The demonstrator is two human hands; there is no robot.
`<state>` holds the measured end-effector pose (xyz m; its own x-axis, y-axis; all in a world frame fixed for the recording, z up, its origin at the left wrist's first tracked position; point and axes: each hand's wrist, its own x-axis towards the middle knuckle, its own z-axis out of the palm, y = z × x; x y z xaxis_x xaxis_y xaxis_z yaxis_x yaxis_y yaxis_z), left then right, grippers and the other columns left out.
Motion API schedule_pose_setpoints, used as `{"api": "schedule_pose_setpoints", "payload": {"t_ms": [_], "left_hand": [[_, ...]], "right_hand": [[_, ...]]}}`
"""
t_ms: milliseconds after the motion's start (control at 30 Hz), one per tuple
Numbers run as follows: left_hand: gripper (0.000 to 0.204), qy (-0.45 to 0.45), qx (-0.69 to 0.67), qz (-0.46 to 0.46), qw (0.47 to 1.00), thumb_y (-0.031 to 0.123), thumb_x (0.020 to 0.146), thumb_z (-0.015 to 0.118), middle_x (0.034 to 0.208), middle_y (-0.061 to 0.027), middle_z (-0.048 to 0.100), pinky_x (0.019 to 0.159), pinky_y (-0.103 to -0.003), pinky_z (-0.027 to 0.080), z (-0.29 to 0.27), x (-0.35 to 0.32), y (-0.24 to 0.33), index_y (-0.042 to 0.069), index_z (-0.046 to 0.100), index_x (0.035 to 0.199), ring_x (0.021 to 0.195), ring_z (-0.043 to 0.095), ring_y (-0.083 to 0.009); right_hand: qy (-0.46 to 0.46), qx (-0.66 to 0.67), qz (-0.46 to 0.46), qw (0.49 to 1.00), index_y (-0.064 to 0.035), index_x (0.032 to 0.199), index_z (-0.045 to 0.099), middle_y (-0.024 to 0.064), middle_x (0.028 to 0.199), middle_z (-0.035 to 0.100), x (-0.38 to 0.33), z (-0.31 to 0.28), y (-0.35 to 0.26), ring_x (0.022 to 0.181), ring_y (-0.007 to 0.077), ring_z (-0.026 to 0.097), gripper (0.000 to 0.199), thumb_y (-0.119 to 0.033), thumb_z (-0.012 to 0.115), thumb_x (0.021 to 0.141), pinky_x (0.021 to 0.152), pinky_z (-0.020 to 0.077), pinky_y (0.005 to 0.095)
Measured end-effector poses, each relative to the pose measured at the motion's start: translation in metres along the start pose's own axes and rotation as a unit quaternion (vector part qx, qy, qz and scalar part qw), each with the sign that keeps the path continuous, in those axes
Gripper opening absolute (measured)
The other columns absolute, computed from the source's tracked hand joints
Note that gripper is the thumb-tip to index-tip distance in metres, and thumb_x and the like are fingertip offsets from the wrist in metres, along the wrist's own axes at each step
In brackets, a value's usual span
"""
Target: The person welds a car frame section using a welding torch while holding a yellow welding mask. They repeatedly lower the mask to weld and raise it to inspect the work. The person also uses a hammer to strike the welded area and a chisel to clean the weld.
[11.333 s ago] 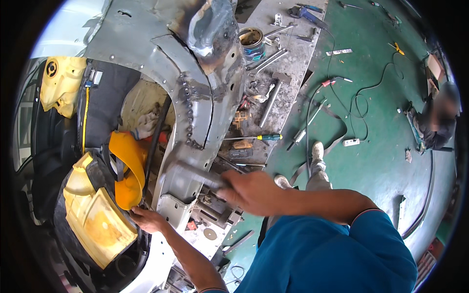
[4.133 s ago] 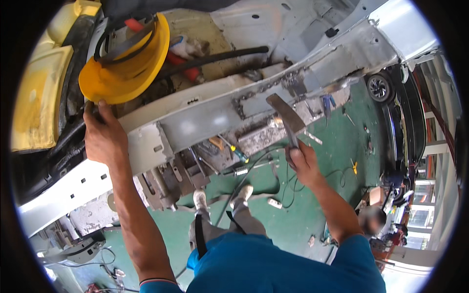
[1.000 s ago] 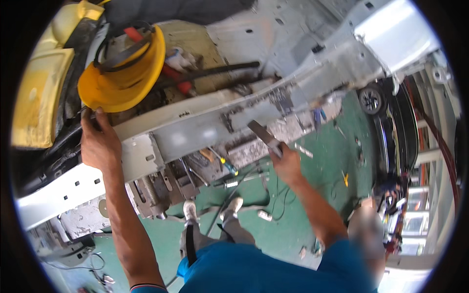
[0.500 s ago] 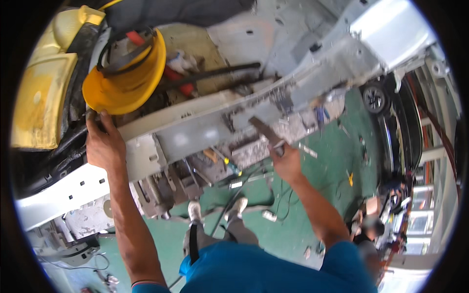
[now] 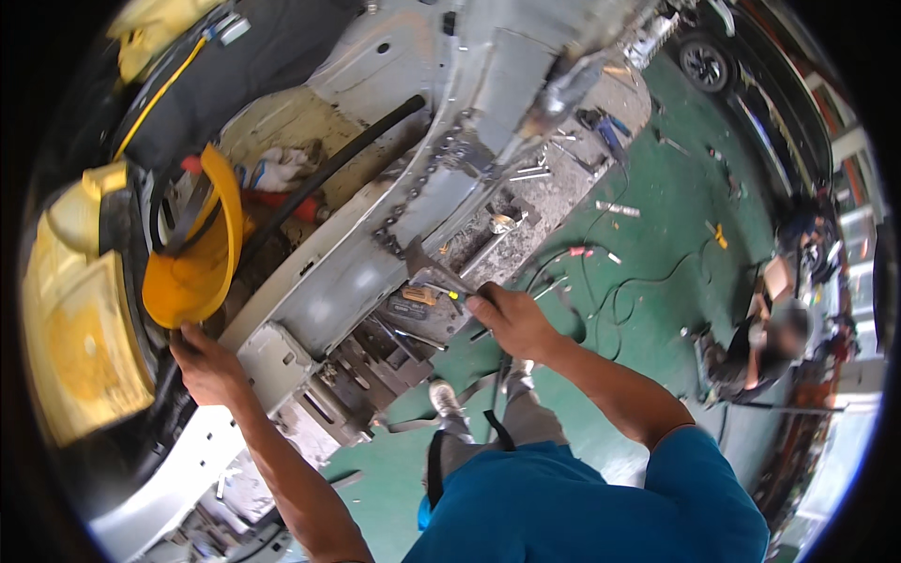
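- Head view: right hand [image 5: 511,319], centre of frame, grip clamped on the near end of a flat metal tool [image 5: 434,267].
- Tool's far end points to the upper left, by the lower end of a dark weld row [image 5: 399,202] on the grey body panel [image 5: 347,281]; touching or just above, can't tell.
- Left hand [image 5: 211,371], lower left: fingertips at the bottom edge of a yellow shell [image 5: 174,291] with a dark band; fingers bent, can't tell if the grip is closed on anything.
- Black bar [image 5: 352,155] and white cloth [image 5: 282,169] in the car body, upper left; yellow padding [image 5: 89,347] at left edge.
- Bench [image 5: 549,206] beyond the panel, loose tools on it, blue power tool [image 5: 610,131] upper right.
- Another person [image 5: 737,371] low by the green floor [image 5: 610,310], right side.
- Step in hand, judging: tool work at the weld row, likely between strokes or lining up.
- Next move seems to call for a firm right grip, the tool's end square to the metal, left fingers well clear.
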<state>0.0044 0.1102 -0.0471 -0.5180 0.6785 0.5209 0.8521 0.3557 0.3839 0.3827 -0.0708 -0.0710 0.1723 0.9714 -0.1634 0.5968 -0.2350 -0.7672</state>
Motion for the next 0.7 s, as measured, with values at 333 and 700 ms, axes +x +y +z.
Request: {"api": "schedule_pose_setpoints", "payload": {"t_ms": [333,700], "left_hand": [[0.061,-0.002,0.031,0.03,0.999,0.061,0.104,0.037,0.102,-0.0174,0.075,0.065,-0.057,0.052,0.001,0.002,-0.002,0.015,0.069,0.127,0.082,0.07,-0.0434],[0.06,0.04,0.029,0.104,0.993,0.059,0.105,0.038,0.105,-0.0174,0.075,0.066,-0.056,0.052,0.002,0.003,-0.003,0.013,0.07,0.126,0.082,0.07,-0.0437]], "right_hand": [[0.086,-0.014,-0.025,0.996,-0.0014,0.096,0.056,0.0192,0.063,0.062,-0.003,0.004,0.008,0.06,0.0432,0.063,0.05,-0.051,0.052,0.103,0.055,0.0479,0.0539],[0.107,0.068,-0.361,0.924,-0.0048,0.099,0.064,0.0118,0.059,0.057,-0.025,-0.032,-0.032,0.052,0.0332,0.061,0.05,-0.055,0.059,0.097,0.048,0.0472,0.0478]]}}
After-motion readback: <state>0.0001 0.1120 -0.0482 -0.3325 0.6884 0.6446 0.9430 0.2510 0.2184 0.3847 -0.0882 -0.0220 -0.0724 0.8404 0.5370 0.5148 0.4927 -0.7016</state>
